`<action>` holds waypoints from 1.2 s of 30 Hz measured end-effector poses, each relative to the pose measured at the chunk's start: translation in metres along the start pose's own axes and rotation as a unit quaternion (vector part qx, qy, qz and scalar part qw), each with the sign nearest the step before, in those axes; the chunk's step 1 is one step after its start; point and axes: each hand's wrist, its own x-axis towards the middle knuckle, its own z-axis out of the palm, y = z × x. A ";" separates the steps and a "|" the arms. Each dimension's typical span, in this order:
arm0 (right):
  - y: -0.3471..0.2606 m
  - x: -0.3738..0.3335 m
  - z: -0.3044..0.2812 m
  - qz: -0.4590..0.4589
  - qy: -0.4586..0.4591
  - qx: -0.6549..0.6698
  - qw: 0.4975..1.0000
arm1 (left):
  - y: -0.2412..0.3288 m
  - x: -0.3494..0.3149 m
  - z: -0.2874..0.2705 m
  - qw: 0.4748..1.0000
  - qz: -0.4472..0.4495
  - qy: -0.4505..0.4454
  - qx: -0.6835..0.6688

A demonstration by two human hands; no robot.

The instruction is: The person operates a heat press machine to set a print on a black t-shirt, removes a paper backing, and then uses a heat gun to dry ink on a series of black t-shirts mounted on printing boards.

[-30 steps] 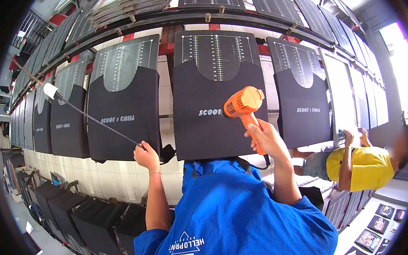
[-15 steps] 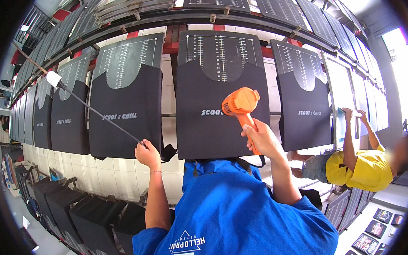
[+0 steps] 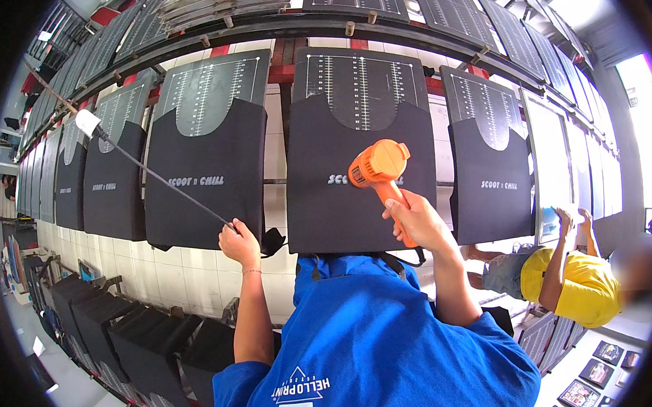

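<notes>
My right hand [image 3: 420,221] grips the handle of an orange heat gun [image 3: 379,165]. Its barrel points left, above the pale lettering on the black T-shirt [image 3: 363,220] in front of me, and covers part of the print. Whether the nozzle touches the cloth I cannot tell. The shirt is stretched over a dark board [image 3: 360,78] with white ruled scales, which shows through the neck opening. At the left, my left hand [image 3: 239,242] is closed on a taut black cord [image 3: 168,181]. That cord runs up to a white connector [image 3: 87,124] at the far left.
More boards carry printed black T-shirts, one to the left [image 3: 200,154] and one to the right [image 3: 492,207]. A co-worker in yellow [image 3: 580,280] handles a framed screen [image 3: 550,161] at the right. Metal rails [image 3: 275,29] cross behind; black-covered boards [image 3: 147,349] stand lower left.
The heat gun has shifted slightly left across the lettering. My left hand still holds the cord. The view has moved a little, and the co-worker's hands are lower on the screen.
</notes>
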 end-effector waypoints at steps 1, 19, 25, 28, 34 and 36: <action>0.000 0.001 -0.001 0.000 -0.002 0.004 1.000 | -0.002 0.000 0.001 1.000 0.005 0.002 0.006; -0.012 0.009 0.016 -0.003 -0.010 -0.007 1.000 | 0.000 0.001 -0.001 1.000 0.019 0.015 0.006; -0.016 0.011 0.022 -0.008 -0.023 -0.010 1.000 | 0.002 0.003 -0.002 1.000 0.023 0.011 0.001; -0.021 0.014 0.020 -0.012 -0.048 0.000 0.999 | 0.000 0.001 -0.004 1.000 0.011 -0.002 0.007; -0.023 0.016 0.029 -0.027 -0.068 -0.004 0.997 | 0.001 0.002 -0.011 1.000 0.005 0.020 0.007; -0.023 0.013 0.035 -0.049 -0.042 -0.014 0.998 | 0.002 0.004 -0.011 1.000 0.005 0.023 -0.001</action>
